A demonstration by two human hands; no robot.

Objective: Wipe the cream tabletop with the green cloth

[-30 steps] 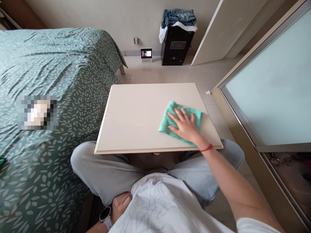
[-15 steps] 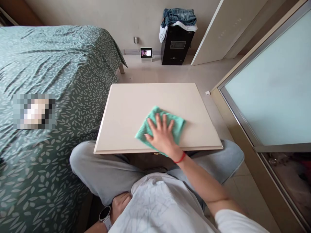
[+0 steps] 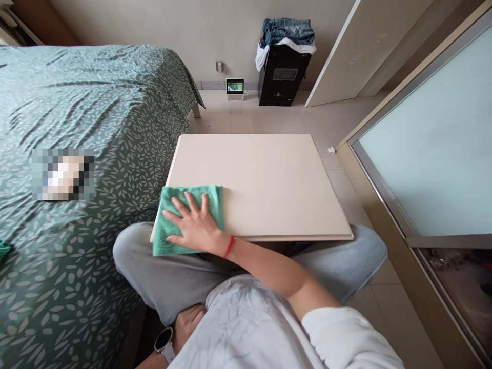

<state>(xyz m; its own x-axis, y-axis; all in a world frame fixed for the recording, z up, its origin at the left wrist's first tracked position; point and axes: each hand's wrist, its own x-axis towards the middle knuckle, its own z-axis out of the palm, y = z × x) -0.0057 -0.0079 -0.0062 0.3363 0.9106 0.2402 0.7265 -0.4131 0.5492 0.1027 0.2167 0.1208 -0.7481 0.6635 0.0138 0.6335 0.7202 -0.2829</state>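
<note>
The green cloth (image 3: 216, 205) lies over the near left corner of the pale tabletop (image 3: 269, 179), drooping a little past the near edge and running along the left edge; its sides look too alike to tell a long axis. It sits directly beneath the right hand (image 3: 196, 225), whose fingers are spread wide and laid flat on it, gripping nothing and aimed toward the far left. The right forearm crosses the near edge from the right, and most of the tabletop extends rightward from the cloth. The left hand (image 3: 187, 326) rests low in the lap, apart from the cloth; its fingers look curled, but the shirt (image 3: 246, 328) partly hides them, so I cannot tell whether they hold anything. Beyond the left edge is the bed (image 3: 126, 169); past the far edge stands a black cabinet (image 3: 282, 89).
</note>
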